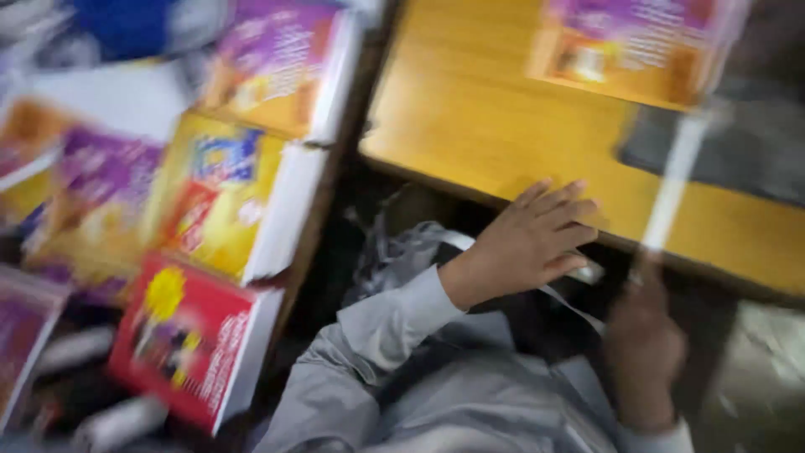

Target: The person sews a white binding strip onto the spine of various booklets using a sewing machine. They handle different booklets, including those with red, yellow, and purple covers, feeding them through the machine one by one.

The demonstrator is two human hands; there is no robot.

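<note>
Two hands work at a yellow wooden tabletop (470,117). Stacked books (226,201) lie well to the left, a purple book (629,42) on the far tabletop. Left hand (524,243) rests flat on the near edge, fingers (562,210) spread, holding nothing. Right hand (641,335) is blurred beside a white strip (671,193) running upright; I cannot tell its grip.

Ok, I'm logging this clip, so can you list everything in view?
Thick books with purple, yellow and red covers: several, stacked at left; exact count blurred.
Purple-and-orange book: one, on the table's far side.
Yellow wooden table: one, upper right.
Pale blurred strip: one, standing above the right hand; kind unclear.
Grey sleeve: left arm, centre bottom.
Left hand: open, flat on the table edge.
Right hand: blurred, lower right, at the strip.
</note>
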